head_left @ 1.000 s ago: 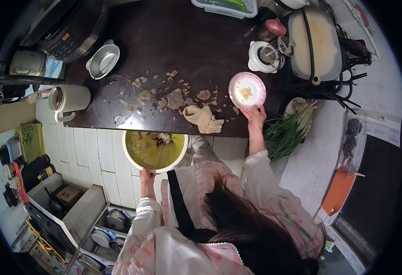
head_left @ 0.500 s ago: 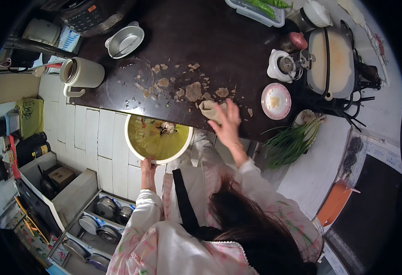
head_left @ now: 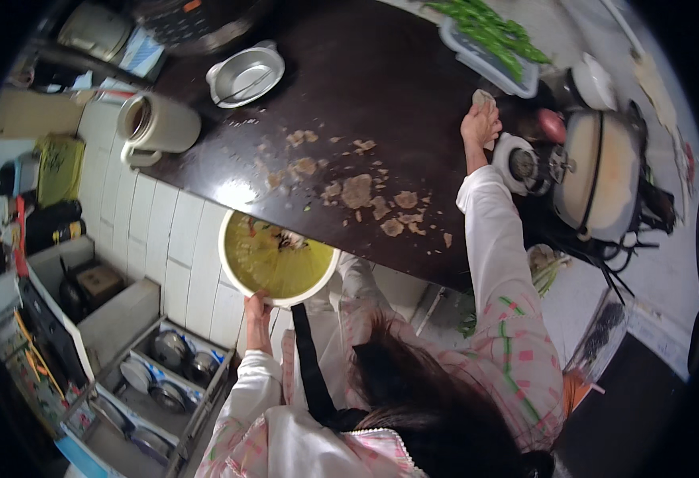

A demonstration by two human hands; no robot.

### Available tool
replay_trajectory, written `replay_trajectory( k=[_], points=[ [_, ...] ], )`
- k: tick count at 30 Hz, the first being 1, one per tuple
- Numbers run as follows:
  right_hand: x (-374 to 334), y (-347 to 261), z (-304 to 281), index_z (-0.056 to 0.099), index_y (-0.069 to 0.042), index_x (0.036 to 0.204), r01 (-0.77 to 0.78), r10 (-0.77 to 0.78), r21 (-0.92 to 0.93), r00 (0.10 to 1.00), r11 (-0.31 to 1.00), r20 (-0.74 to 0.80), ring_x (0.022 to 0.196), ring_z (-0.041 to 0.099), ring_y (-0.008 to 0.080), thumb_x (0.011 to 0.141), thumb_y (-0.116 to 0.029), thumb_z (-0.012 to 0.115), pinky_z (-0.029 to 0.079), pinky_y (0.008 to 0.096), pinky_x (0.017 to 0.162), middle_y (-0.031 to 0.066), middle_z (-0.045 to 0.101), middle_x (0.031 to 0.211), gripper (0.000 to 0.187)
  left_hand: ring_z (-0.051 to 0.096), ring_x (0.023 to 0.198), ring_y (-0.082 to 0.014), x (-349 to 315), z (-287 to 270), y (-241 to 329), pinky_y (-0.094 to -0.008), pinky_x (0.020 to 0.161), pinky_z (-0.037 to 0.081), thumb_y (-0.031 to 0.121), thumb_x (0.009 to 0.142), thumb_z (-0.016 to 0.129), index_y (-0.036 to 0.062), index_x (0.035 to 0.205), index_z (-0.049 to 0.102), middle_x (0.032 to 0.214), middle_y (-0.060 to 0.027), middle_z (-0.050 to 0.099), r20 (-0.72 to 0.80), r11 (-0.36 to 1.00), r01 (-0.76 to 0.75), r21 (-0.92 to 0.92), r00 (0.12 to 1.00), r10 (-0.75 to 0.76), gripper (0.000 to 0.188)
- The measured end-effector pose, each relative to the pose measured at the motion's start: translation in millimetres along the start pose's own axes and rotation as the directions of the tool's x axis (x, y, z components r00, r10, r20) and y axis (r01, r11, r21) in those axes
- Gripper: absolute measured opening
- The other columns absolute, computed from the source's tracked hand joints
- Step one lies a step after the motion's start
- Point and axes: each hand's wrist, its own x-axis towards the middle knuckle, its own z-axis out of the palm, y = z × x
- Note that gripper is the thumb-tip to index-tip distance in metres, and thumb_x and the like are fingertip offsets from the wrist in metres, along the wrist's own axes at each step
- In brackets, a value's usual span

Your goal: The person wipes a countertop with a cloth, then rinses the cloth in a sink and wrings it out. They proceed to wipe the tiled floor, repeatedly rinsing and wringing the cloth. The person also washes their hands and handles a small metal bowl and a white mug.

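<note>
My left hand (head_left: 258, 311) is closed on the near rim of a round white trash bin (head_left: 223, 253), just under the table's front edge. A yellow-green liner with food scraps lines it. Far out on the right side of the dark table (head_left: 397, 72), my right hand (head_left: 480, 126) is closed round a folded beige cloth (head_left: 483, 99). Beside that hand stands a small white pot with a glass part (head_left: 518, 163). Brown flaky crumbs (head_left: 357, 191) lie scattered across the table between the two hands.
A silver bowl (head_left: 246, 76) and a cream jug (head_left: 162, 123) stand at the left. On the right are a tray of green peppers (head_left: 499, 36), a red onion (head_left: 551, 126) and a pale-topped appliance (head_left: 598, 175). An open drawer of pot lids (head_left: 170, 350) lies lower left.
My right hand has moved away and to the right with the cloth, from beside the crumbs. That arm now covers the pink-rimmed plate's place. My left hand stays on the bin; the view has turned slightly.
</note>
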Motion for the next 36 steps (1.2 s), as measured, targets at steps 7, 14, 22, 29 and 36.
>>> replay_trajectory(
  k=[7,14,22,29,36],
  points=[
    [-189.9,-124.7,-34.2,0.056,-0.009,0.102,0.533,-0.541,0.469,0.831,0.704,-0.132,0.095,0.042,0.0312,0.070,-0.004,0.050,0.036,0.0455,0.076,0.0074,0.045,0.114,0.033,0.046,0.050,-0.0146,-1.8,3.6,-4.0,-0.0245,0.036,0.036,-0.005,0.064,0.047,0.0044,0.092,0.048,0.070,-0.0044,0.050,-0.063,0.998,-0.033,-0.054,0.998,0.029,0.030],
    [-365.8,-125.3,-84.1,0.062,-0.007,0.092,0.473,-0.828,0.789,0.555,0.392,0.079,0.093,0.045,0.0253,0.065,0.008,0.052,0.042,0.0341,0.074,0.0072,0.052,0.102,0.032,0.054,0.058,-0.0197,-7.6,1.8,11.2,-0.0334,0.047,0.050,-0.003,0.066,0.047,0.0030,0.093,0.049,0.075,-0.0073,0.052,-0.027,0.996,-0.042,0.084,0.999,0.045,0.028],
    [-250.7,-185.0,-59.6,0.060,-0.009,0.085,0.499,-0.873,0.853,0.472,0.153,-0.120,0.087,0.048,0.0296,0.067,-0.001,0.048,0.037,0.0392,0.077,0.0112,0.055,0.089,0.023,0.051,0.050,-0.0177,-16.7,1.9,26.7,-0.0293,0.038,0.044,-0.008,0.061,0.048,0.0001,0.096,0.049,0.073,-0.0083,0.054,-0.098,0.997,-0.021,0.076,0.995,0.029,0.036],
    [-120.7,-228.2,16.8,0.054,-0.009,0.103,0.634,-0.627,0.320,0.766,0.704,-0.140,0.095,0.040,0.0312,0.071,-0.008,0.053,0.034,0.0416,0.081,0.0089,0.046,0.108,0.032,0.052,0.053,-0.0188,-12.7,-24.4,28.7,-0.0305,0.042,0.047,-0.006,0.062,0.048,-0.0001,0.094,0.051,0.072,-0.0083,0.054,-0.064,0.995,-0.045,0.090,0.997,0.050,0.032],
    [-279.1,-250.2,-11.6,0.053,-0.009,0.108,0.663,-0.744,0.472,0.668,0.582,-0.021,0.099,0.038,0.0307,0.068,-0.002,0.052,0.034,0.0434,0.082,0.0081,0.043,0.115,0.041,0.054,0.054,-0.0205,-0.1,-40.7,34.8,-0.0331,0.043,0.049,-0.007,0.063,0.047,-0.0018,0.093,0.050,0.074,-0.0106,0.054,-0.071,0.999,-0.026,-0.046,0.997,0.023,0.030]
  ],
)
